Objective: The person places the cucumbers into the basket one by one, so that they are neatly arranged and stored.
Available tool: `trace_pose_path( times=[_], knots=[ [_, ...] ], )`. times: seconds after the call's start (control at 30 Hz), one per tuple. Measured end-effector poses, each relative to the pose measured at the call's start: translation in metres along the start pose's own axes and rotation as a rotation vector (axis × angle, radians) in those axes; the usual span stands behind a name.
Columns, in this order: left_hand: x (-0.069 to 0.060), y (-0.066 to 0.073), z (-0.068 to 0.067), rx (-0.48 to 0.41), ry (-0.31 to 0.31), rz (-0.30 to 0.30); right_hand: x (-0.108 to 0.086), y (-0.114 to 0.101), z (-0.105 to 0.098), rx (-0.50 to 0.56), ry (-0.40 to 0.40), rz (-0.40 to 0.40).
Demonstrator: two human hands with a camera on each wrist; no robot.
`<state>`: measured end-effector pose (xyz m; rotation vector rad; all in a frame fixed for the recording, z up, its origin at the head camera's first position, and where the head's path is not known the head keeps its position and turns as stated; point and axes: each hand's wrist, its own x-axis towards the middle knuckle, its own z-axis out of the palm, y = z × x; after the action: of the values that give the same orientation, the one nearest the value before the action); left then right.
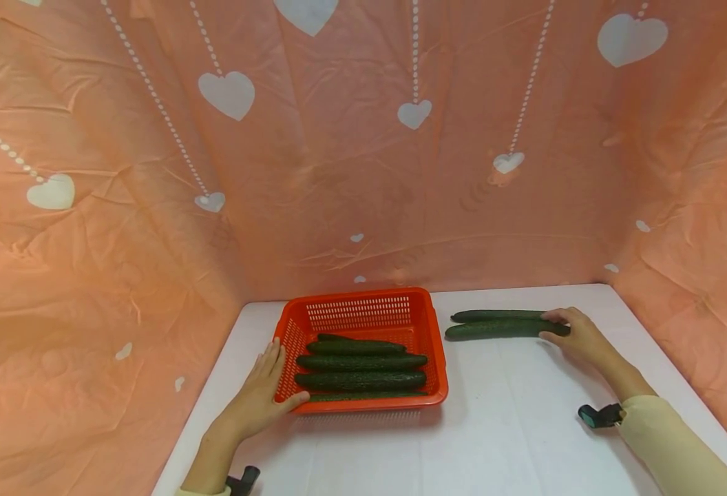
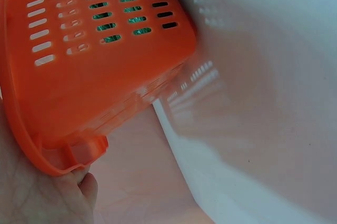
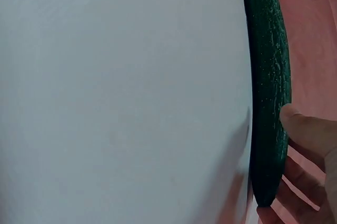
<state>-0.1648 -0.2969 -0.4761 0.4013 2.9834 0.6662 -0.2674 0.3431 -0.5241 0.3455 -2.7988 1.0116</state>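
Observation:
A red plastic basket (image 1: 370, 406) with slotted sides stands on the white table, with several dark green cucumbers (image 1: 363, 363) lying crosswise in it. My left hand (image 1: 255, 396) rests along the basket's left rim, fingers extended and thumb over the near left corner. In the left wrist view the palm (image 2: 45, 197) touches the outside of the rim. To the right of the basket lie two more cucumbers, one behind the other. My right hand (image 1: 583, 341) grips the front cucumber (image 1: 493, 329) at its right end, thumb on the near side. The rear cucumber (image 1: 493, 315) is just beyond it.
An orange-pink sheet (image 1: 339, 172) with white hearts hangs behind the table and on both sides. The white tabletop (image 1: 493, 427) ends at the sheet. Each wrist carries a small black device (image 1: 599, 415).

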Motion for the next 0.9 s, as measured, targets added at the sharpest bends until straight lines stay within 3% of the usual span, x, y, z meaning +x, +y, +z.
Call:
trace_pose_path(
  times=[0.2,0.5,0.8,0.9],
  knots=[
    [0.000,-0.001,0.000,0.004,-0.005,-0.004,-0.002,0.000,0.002,-0.014,0.000,-0.026],
    [0.000,0.001,-0.001,-0.001,-0.001,-0.002,-0.005,0.007,0.007,-0.134,0.013,-0.099],
    [0.000,0.003,-0.002,-0.005,0.001,-0.004,-0.013,0.005,0.003,-0.040,-0.035,-0.090],
    [0.000,0.004,-0.002,-0.004,-0.002,-0.006,-0.017,0.001,0.001,-0.004,-0.016,-0.091]
  ],
)
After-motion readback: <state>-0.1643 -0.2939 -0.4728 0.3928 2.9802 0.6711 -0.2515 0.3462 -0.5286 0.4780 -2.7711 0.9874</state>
